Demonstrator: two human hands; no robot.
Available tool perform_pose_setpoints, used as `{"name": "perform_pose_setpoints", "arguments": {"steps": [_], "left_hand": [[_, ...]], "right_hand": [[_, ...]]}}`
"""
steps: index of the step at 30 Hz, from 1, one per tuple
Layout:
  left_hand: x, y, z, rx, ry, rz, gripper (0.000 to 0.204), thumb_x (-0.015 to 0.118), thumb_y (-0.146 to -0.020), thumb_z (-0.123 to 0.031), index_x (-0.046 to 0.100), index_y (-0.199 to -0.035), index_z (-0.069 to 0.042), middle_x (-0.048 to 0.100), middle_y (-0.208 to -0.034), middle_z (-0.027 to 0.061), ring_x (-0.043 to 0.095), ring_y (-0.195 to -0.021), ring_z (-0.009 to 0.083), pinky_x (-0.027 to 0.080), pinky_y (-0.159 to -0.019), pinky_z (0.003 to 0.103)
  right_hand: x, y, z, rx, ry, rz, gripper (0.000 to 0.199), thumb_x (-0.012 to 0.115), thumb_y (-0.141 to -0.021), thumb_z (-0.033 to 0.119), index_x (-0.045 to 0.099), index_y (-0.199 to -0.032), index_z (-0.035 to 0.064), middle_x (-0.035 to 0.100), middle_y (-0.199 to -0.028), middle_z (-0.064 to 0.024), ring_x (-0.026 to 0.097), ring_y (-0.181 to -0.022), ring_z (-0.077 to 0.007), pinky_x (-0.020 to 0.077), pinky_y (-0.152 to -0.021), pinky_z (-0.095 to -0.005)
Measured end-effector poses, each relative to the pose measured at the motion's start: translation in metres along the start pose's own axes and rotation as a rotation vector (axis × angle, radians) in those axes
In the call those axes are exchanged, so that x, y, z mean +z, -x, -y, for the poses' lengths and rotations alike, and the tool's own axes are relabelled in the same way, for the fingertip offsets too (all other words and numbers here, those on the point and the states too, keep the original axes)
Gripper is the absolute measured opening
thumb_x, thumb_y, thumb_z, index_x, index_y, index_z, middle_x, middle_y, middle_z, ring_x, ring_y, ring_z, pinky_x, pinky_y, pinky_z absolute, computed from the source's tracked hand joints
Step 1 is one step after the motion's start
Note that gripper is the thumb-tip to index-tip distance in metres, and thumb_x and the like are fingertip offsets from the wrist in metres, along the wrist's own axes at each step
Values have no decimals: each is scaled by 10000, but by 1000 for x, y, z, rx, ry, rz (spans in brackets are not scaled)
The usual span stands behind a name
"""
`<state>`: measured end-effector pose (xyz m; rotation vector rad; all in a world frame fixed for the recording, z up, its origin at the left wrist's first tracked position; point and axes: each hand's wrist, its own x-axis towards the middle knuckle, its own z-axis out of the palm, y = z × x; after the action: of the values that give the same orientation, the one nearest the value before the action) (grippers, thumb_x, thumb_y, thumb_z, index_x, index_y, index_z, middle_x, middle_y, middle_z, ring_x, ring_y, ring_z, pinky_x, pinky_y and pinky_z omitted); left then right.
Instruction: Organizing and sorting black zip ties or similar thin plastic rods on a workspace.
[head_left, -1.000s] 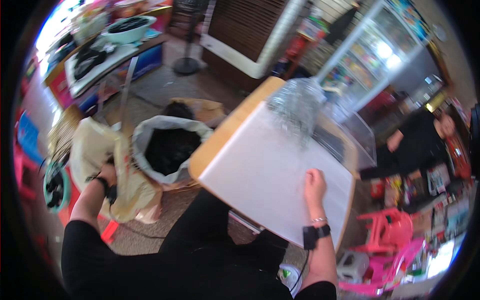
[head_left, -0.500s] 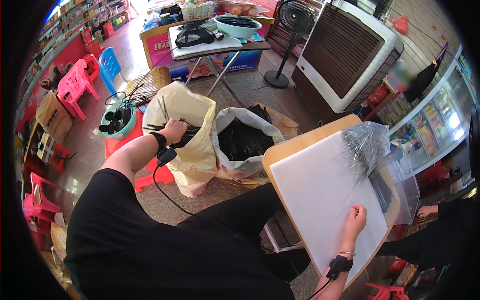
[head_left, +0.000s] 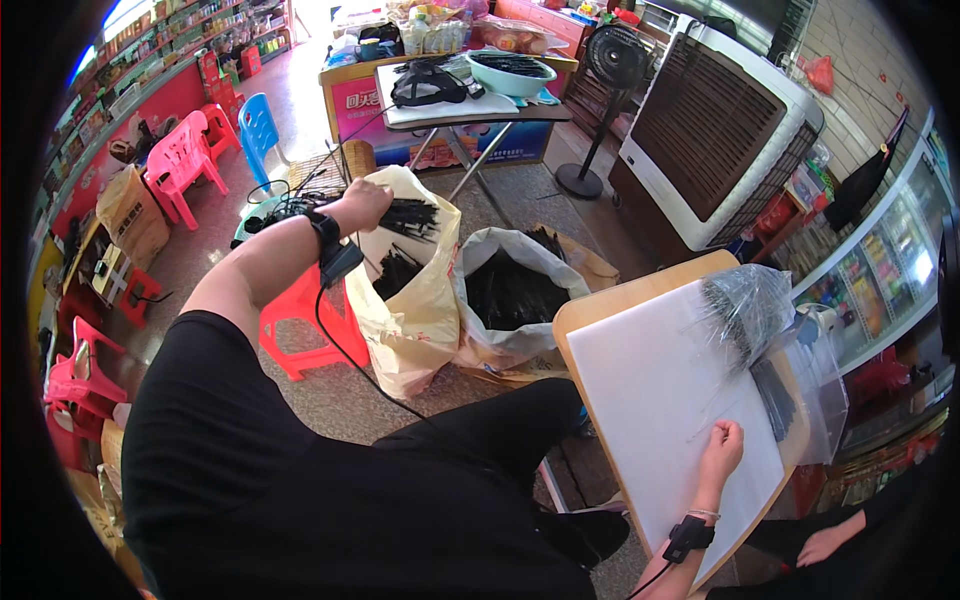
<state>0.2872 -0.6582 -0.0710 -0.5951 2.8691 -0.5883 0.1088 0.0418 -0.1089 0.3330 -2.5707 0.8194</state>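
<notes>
My left hand (head_left: 368,204) is closed on a bundle of thin black strips (head_left: 412,220), lifted over the mouth of an upright cream bag (head_left: 408,325). More black strips (head_left: 397,272) stand inside that bag. To its right, a white-lined bag (head_left: 470,340) is filled with similar dark strips (head_left: 515,292). My right hand (head_left: 722,446) rests low on a white board (head_left: 640,390), its fingers pinched together; a faint thin line shows by the fingertips, too fine to name. Beyond that hand, a clear plastic bag (head_left: 752,300) of thin pieces lies beside a stack of grey strips (head_left: 772,398).
A red stool (head_left: 310,345) stands behind the cream bag. Farther off are a folding table (head_left: 440,118) with a light green basin (head_left: 510,85), a black fan (head_left: 612,60) and a large air cooler (head_left: 710,130). Another person's hand (head_left: 830,542) shows at lower right.
My left hand has risen out of the cream bag, and the strips it grips now show above the opening. My right hand stays on the board, fingers still pinched. The whole view has shifted slightly.
</notes>
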Motion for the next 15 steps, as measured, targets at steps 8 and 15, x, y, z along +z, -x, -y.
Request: {"name": "perform_pose_setpoints", "arguments": {"steps": [8, 15], "left_hand": [[-119, -14, 26, 82, -77, -263, 278, 667, -667, -108, 580, -907, 2, 658, -769, 154, 665, -767, 326, 502, -668, 430], [-281, -35, -39, 223, -113, -598, 415, 695, -615, -99, 544, -992, -15, 644, -788, 174, 652, -799, 349, 502, -671, 455]], "right_hand": [[-1, -3, 1, -1, -23, 4, 65, 546, -821, 62, 579, -834, 7, 565, -840, -100, 546, -722, -252, 451, -671, -353], [1, -2, -19, 5, -22, -4, 66, 558, -822, 77, 599, -831, 25, 585, -833, -118, 577, -756, -286, 468, -688, -379]]}}
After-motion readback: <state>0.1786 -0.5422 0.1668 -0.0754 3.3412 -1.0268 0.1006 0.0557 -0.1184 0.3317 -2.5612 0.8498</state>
